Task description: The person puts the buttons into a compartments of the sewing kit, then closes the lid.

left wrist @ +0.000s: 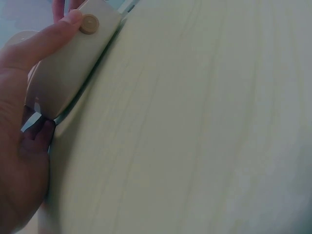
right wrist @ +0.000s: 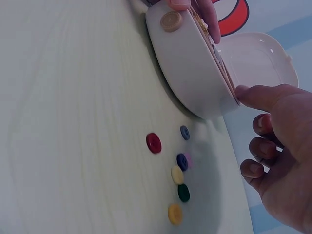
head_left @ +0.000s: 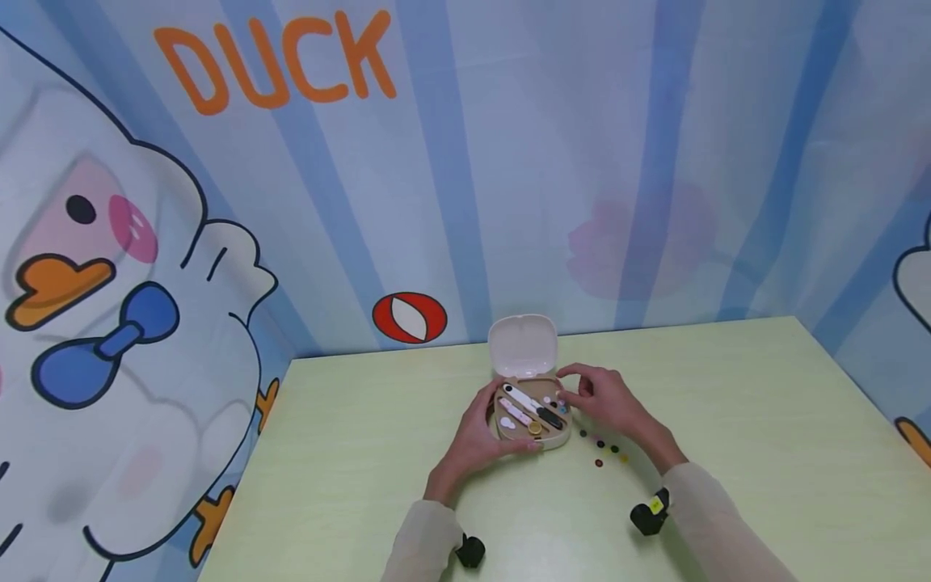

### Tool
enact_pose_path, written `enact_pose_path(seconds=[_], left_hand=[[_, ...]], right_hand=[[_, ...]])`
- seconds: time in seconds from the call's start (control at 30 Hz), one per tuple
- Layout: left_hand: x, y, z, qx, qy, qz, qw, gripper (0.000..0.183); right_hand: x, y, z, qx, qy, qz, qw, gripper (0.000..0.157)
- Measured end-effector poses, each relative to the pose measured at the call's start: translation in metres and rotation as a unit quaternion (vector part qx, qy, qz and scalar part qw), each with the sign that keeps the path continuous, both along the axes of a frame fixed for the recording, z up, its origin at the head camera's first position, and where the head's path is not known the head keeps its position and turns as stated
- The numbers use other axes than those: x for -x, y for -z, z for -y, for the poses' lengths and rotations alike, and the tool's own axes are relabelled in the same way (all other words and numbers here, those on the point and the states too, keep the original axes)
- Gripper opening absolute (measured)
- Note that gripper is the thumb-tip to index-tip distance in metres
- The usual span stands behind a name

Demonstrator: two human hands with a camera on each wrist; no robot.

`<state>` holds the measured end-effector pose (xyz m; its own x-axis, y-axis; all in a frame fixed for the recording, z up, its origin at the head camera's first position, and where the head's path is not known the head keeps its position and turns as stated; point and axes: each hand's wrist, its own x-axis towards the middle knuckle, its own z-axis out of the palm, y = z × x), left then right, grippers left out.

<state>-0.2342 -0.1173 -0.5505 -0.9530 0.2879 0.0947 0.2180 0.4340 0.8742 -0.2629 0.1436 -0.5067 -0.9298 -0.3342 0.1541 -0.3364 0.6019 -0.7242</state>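
Observation:
A small beige sewing kit case (head_left: 555,441) lies on the table with its lid (head_left: 522,346) tipped back. Inside are a white-and-black pen-like tool (head_left: 524,398), a pink-and-white tool (head_left: 515,411), a small gold round piece (head_left: 535,427) and several small buttons at the right. My left hand (head_left: 476,428) grips the case from the left, its thumb at the front by the round tan clasp (left wrist: 89,24). At the case's right rim is my right hand (head_left: 607,396); its thumb touches the button compartment, the index finger stands apart from it, and the other fingers curl loosely.
Several loose buttons lie on the pale table (head_left: 349,453) right of the case, among them a red button (right wrist: 153,143), a green button (right wrist: 183,193) and a yellow button (right wrist: 175,213). A printed duck curtain (head_left: 524,162) hangs behind the table's back edge.

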Motion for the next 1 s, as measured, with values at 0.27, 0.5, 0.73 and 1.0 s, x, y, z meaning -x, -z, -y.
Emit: enact_pose_path(seconds=[0.27, 0.5, 0.73, 1.0], left_hand=[[0.001, 0.001, 0.001, 0.005, -0.006, 0.002, 1.0000, 0.116], [0.001, 0.001, 0.001, 0.007, -0.007, -0.001, 0.9999, 0.116], [0.001, 0.002, 0.000, 0.003, -0.004, -0.002, 1.0000, 0.115], [0.002, 0.003, -0.001, 0.002, -0.003, -0.003, 1.0000, 0.116]], right_hand=[[-0.007, -0.001, -0.019, 0.007, -0.036, -0.011, 0.999, 0.039], [-0.016, 0.006, -0.038, 0.000, -0.064, -0.006, 0.998, 0.038], [-0.029, 0.013, -0.053, -0.007, -0.083, 0.008, 0.996, 0.037], [-0.046, 0.016, -0.067, -0.025, -0.078, 0.009, 0.997, 0.035]])
